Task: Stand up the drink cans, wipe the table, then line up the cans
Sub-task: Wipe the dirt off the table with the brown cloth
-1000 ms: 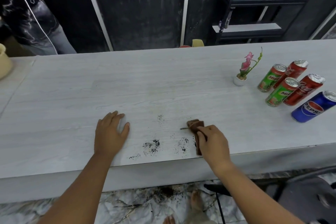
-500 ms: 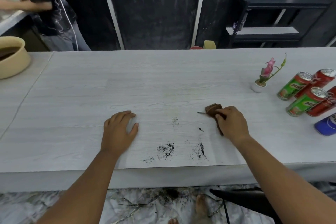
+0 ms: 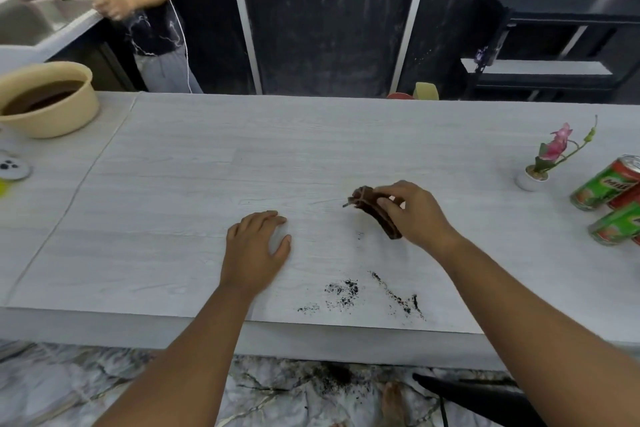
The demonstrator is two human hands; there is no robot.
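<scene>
Wiping is the step in hand here, I'd say. The right hand (image 3: 414, 215) is pinching a folded brown cloth (image 3: 375, 210) between thumb and fingertips, held partly up off the table (image 3: 214, 163), with the lower end of the cloth down near the surface. The left hand (image 3: 254, 246) lies flat, fingers spread and holding nothing, just bracing on the tabletop a bit to the left of the cloth.

The mess isn't gone: dark crumbs (image 3: 341, 291) sit near the front edge of the table, closer to the person than the cloth is, plus a thin streak of the same stuff (image 3: 398, 295) to the right of them. There's also dark grit on the floor (image 3: 336, 374) below that edge, so my guess is it's being pushed off the front.

The cans (image 3: 604, 189) are off at the far right, partly cut off by the frame. The ones I can see are upright and bunched together next to a little potted flower (image 3: 550, 159), so standing them up looks done, lining up not yet.

Next move as I read it: get the cloth flat on the table behind the crumbs and drag it toward the front edge, covering both patches. Lining up the cans comes after that.
</scene>
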